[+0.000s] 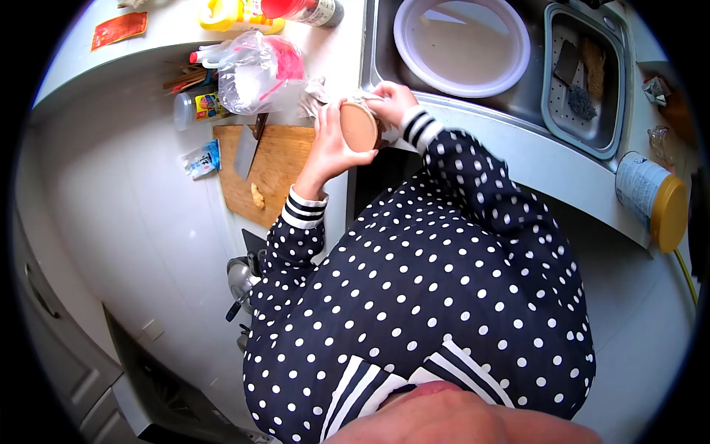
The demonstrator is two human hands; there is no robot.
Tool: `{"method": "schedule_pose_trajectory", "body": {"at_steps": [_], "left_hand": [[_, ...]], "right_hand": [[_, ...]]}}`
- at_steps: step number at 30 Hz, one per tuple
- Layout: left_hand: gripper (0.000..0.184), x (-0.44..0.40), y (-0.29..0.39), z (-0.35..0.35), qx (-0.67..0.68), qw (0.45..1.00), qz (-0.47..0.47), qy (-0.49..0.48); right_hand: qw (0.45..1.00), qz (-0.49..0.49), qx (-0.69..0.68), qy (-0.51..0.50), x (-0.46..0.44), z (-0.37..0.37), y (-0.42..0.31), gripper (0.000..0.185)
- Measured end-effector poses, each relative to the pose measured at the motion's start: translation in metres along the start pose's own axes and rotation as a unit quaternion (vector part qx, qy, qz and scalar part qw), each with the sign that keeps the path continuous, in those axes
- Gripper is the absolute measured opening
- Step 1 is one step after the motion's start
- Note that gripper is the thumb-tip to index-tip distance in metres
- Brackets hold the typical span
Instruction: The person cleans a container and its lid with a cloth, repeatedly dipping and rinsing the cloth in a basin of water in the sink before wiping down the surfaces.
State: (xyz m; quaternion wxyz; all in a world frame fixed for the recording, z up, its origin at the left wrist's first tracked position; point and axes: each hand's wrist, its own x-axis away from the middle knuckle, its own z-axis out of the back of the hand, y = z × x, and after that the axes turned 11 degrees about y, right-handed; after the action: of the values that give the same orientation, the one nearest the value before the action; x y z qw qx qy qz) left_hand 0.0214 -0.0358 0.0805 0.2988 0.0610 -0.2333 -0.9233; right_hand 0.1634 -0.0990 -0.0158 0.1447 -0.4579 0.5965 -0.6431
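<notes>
A round container with a tan, flat top (359, 127) is gripped by my left hand (331, 148), whose fingers and thumb wrap its left and lower sides. At its upper right, my right hand (394, 103) has its fingers pressed together on something whitish at the container's edge, too small to make out. Crumpled white material (314, 96) lies just left of the container. Below and left, a wooden cutting board (288, 152) carries a cleaver (247, 149) and a piece of ginger (257, 196).
A sink (384, 44) holds a white basin (403, 55) of water and a grey drain tray (551, 96) with scrubbers. Clear plastic bags (259, 74), a jar (196, 108) and bottles (229, 15) stand at the upper left. A yellow-lidded can (651, 196) is at right.
</notes>
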Motion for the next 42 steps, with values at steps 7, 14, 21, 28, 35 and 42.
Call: {"method": "schedule_pose_trajectory", "body": {"at_steps": [7, 14, 21, 28, 35, 42], "left_hand": [[0.106, -0.033, -0.01, 0.043, -0.084, 0.976, -0.185, -0.081], [0.107, -0.004, -0.008, -0.004, -0.03, 0.992, 0.098, 0.072], [0.105, -0.004, -0.009, -0.003, -0.038, 0.989, 0.119, 0.079], [0.105, -0.006, -0.016, -0.001, -0.007, 0.997, 0.048, 0.06], [0.104, -0.005, -0.014, -0.001, -0.006, 0.996, 0.048, 0.071], [0.103, -0.007, -0.019, -0.005, -0.029, 0.994, 0.042, 0.096]], "right_hand": [[0.98, -0.09, -0.173, -0.027, -0.018, 0.004, 0.029, 0.028], [0.976, 0.105, -0.092, 0.165, 0.056, -0.028, 0.043, 0.023], [0.989, 0.122, 0.014, 0.086, -0.014, -0.03, 0.007, 0.029], [0.982, 0.114, 0.019, 0.147, 0.005, -0.03, 0.018, 0.022], [0.97, 0.175, 0.015, 0.169, 0.009, -0.034, 0.02, 0.015], [0.948, 0.251, -0.01, 0.195, 0.038, -0.03, 0.024, 0.018]]}}
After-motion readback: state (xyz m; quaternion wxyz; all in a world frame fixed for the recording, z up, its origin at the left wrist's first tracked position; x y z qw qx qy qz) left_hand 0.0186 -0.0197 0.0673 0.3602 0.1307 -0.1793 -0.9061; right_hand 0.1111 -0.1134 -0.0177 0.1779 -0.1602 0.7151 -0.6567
